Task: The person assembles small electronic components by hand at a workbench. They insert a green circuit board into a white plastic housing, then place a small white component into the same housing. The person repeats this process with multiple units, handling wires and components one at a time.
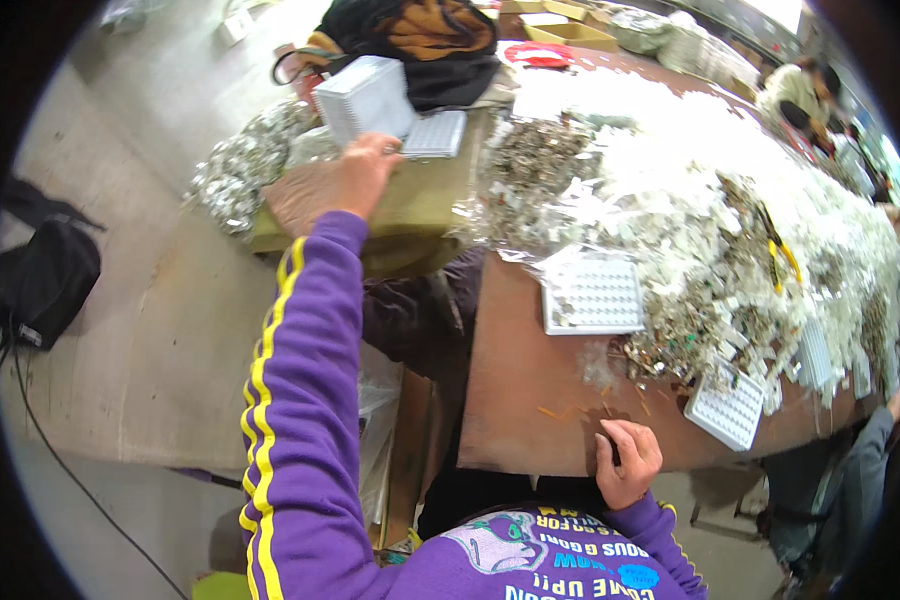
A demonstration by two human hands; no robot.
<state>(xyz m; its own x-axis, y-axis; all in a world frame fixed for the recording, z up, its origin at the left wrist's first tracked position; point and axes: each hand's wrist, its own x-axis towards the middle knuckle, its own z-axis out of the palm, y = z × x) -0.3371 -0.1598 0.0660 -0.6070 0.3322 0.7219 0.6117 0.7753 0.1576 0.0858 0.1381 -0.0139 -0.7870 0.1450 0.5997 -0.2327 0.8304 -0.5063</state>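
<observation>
My left hand [366,172] reaches far forward to the lower front corner of a tall stack of white plastic trays [368,98]. Its fingers are bent together there; what lies between them is hidden. Beside the stack, a white tray with rows of slots [436,134] lies flat on an olive cloth [425,190]. My right hand [630,462] rests at the near edge of the brown table [530,390], fingers loosely curled, with nothing visible in it. Ahead of it lies another slotted white tray [594,297], bearing a few small pieces at its left side.
Small clear and metallic pieces [670,220] are heaped across the table, with yellow-handled pliers [782,255] on top. One slotted tray [727,404] tilts at the heap's near edge. A bag of shiny pieces [255,165] sits left of the stack. Other people [800,95] work at the far right.
</observation>
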